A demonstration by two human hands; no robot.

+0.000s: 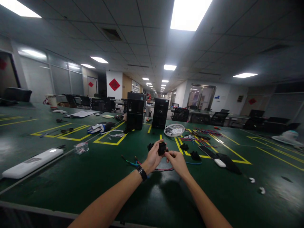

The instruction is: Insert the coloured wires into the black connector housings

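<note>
My left hand (153, 158) wears a black watch at the wrist and is closed round a small black part (162, 148), held just above the green table. What kind of part it is does not show clearly. The fingertips of my right hand (176, 161) pinch together at its lower right edge; whatever they grip is too small to make out. Behind my left fingers sits another black piece (150, 147). Two similar black pieces, one nearer (195, 155) and one farther (184, 146), lie to the right. Red wires (163, 170) and blue-green wires (130, 163) pass beneath my hands.
Two black computer towers, left (136, 110) and right (160, 113), stand ahead beside a white round basket (174, 130). Bundled coloured wires (204, 134) lie right of it. A white oblong device (33, 162), a clear box (81, 148), a white case (220, 163) and earbuds (262, 190) are around.
</note>
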